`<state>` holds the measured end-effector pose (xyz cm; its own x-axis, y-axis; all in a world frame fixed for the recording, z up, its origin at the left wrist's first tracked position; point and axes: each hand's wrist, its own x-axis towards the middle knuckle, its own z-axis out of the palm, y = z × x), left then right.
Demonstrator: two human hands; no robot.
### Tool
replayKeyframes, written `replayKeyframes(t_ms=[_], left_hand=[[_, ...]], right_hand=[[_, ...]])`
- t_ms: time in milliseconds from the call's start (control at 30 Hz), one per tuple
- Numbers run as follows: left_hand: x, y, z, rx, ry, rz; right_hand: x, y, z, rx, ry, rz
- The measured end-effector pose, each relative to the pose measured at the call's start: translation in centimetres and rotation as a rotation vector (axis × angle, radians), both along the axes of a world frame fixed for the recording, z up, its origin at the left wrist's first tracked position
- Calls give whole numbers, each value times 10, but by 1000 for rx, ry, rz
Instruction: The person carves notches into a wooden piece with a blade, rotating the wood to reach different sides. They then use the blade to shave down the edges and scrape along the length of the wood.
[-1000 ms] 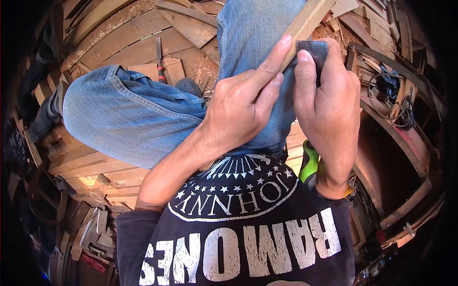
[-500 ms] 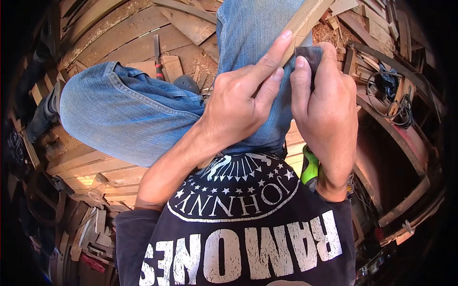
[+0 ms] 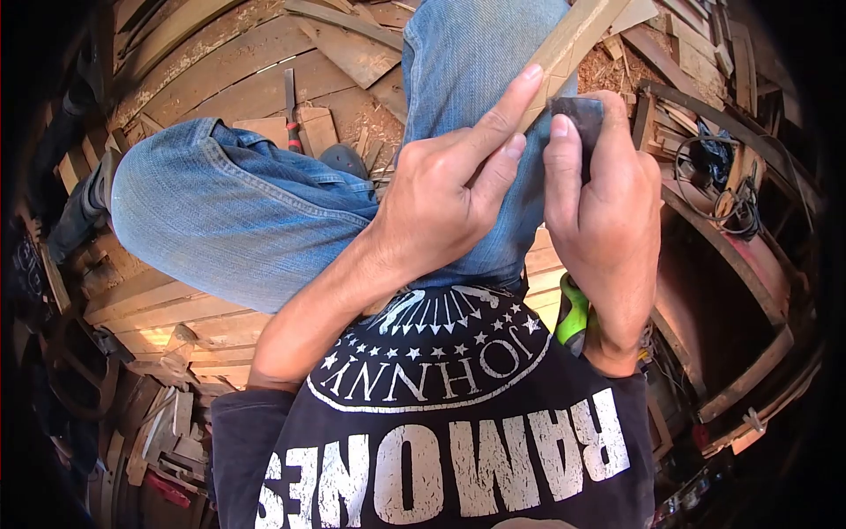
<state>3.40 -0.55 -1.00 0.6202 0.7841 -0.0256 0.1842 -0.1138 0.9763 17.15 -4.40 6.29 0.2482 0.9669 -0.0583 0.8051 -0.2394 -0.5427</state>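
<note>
My left hand (image 3: 445,181) is closed around the near end of a long pale wooden strip (image 3: 586,40), its index finger stretched along the top face. Faint pencil-like lines cross the strip, which slants up and right over my denim-covered leg (image 3: 471,62). To the right, my right hand (image 3: 612,189) pinches a dark flat rectangular piece (image 3: 582,113) between thumb and fingers. This piece lies close beside the strip's right edge; whether they touch is hard to tell. I cannot make out its material.
A chisel with a red and black handle (image 3: 293,132) lies on the plank floor among wood offcuts and shavings. By my right forearm is a bright green tool handle (image 3: 573,309). Curved timber frames (image 3: 731,256) and coiled cable (image 3: 730,204) are at the right.
The right hand and dark piece have shifted slightly down and right, and the piece is tilted a little differently. The left hand keeps its grip on the strip.
</note>
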Motion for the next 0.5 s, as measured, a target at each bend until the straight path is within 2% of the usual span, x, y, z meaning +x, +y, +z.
replayKeyframes(t_ms=[67, 500], left_hand=[[1, 0, 1, 4, 3, 6], [2, -1, -1, 10, -8, 17]], right_hand=[[-1, 0, 1, 16, 52, -78], [2, 6, -3, 17, 23, -62]])
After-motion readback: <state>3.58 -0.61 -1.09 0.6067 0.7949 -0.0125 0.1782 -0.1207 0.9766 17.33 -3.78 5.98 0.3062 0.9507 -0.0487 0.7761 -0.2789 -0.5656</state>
